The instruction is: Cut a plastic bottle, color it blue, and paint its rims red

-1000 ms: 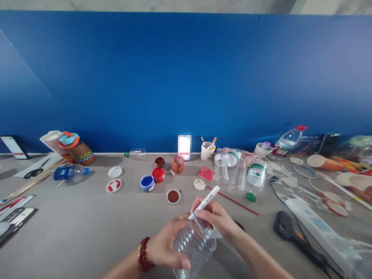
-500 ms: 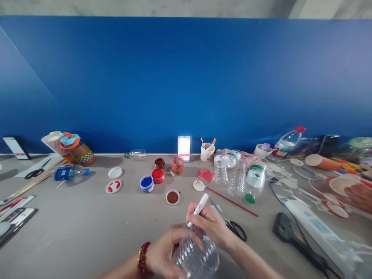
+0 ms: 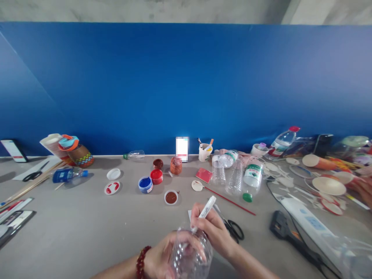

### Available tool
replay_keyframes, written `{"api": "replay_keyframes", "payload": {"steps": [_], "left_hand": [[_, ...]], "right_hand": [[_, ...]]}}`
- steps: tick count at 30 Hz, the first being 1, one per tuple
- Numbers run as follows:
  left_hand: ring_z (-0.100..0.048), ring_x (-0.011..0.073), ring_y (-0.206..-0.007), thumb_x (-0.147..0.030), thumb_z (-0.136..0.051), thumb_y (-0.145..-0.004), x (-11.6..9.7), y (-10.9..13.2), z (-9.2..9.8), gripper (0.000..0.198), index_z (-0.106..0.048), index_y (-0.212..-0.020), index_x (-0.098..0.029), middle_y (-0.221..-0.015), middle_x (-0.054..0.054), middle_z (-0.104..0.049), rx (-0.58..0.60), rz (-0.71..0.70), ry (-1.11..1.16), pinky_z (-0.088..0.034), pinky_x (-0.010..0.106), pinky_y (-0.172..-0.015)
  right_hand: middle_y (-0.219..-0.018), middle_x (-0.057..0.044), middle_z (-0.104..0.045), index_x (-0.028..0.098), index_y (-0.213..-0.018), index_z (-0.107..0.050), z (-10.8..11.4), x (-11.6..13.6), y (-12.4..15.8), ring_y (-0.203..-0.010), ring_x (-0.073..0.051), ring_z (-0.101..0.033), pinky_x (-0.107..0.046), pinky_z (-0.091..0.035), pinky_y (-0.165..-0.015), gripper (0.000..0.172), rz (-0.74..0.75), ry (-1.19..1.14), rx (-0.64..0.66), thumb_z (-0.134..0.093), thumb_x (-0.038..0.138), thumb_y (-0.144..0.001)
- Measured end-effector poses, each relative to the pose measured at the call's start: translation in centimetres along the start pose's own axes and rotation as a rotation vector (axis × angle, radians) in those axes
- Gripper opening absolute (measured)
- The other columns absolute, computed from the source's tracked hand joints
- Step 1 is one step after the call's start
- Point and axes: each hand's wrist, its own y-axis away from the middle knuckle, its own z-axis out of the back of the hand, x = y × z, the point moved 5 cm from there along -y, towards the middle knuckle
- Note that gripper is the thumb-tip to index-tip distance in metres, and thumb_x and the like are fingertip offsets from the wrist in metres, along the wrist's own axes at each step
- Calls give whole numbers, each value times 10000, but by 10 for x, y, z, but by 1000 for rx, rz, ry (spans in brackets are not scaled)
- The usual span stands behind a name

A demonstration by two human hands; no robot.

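Note:
My left hand (image 3: 161,252), with a dark red bead bracelet (image 3: 141,261) at the wrist, is wrapped round a clear ridged plastic bottle (image 3: 192,259). Its fingers show through the transparent wall. In my right hand (image 3: 215,230) is a white marker pen (image 3: 208,207), pinched near its lower end. The pen slants down to the top part of the bottle; whether its tip touches the plastic is hidden by my fingers. Black-handled scissors (image 3: 236,229) lie just beyond my right wrist, partly covered by it.
Paint pots in blue (image 3: 145,184), red (image 3: 157,176) and brown (image 3: 171,197) stand ahead. Several plastic bottles (image 3: 235,180) and a thin red stick (image 3: 232,200) lie to the right. A hot glue gun (image 3: 281,226) sits beside a white power strip (image 3: 315,224). Another person's hand (image 3: 364,190) is at far right.
The bottle has turned in my left hand, its side now facing up more. The marker pen tilts further right, its tip still by the bottle. The other person's hand has drawn rightward.

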Motion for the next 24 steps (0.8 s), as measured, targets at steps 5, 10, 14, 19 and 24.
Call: {"api": "replay_keyframes", "payload": {"steps": [5, 10, 14, 19, 24], "left_hand": [[-533, 226, -876, -693, -829, -503, -2, 25, 34, 846, -662, -1190, -229, -1089, 104, -513, -209, -68, -523, -495, 293, -687], [-574, 318, -1116, -469, -833, -662, 16, 56, 75, 661, -587, -1242, -268, -1256, 120, -589, -517, 85, -967, -489, 472, -973], [-557, 372, -1223, -473, -861, -619, 32, 62, 81, 698, -610, -1238, -269, -1293, 130, -624, -567, 110, -1013, -438, 542, -1058], [-592, 377, -1152, -610, -865, -533, 20, 61, 79, 1068, -425, -1446, -274, -1307, 153, -606, -539, -5, -1075, -482, 534, -989], [-505, 363, -1227, -587, -626, -842, -46, 42, 53, 717, -431, -1436, -234, -1352, 163, -559, -503, -201, -1370, -356, 503, -1063]], "right_hand": [[-500, 70, -405, 196, -678, -541, 49, 15, -6, -425, -68, -257, -231, -179, -436, 272, 142, -12, -361, -642, 413, -808], [-506, 65, -429, 196, -705, -541, 65, 17, -2, -428, -65, -271, -232, -181, -443, 318, 121, -13, -444, -686, 466, -791], [-478, 74, -397, 189, -704, -550, 54, 12, -3, -432, -64, -283, -229, -179, -452, 333, 92, 16, -349, -667, 477, -822], [-462, 78, -393, 188, -705, -551, 50, 18, -1, -427, -65, -288, -234, -182, -455, 330, 106, 39, -319, -664, 472, -831], [-458, 72, -426, 192, -730, -553, 29, 38, 1, -426, -72, -314, -229, -210, -442, 336, 132, 68, -252, -621, 489, -871]]}}
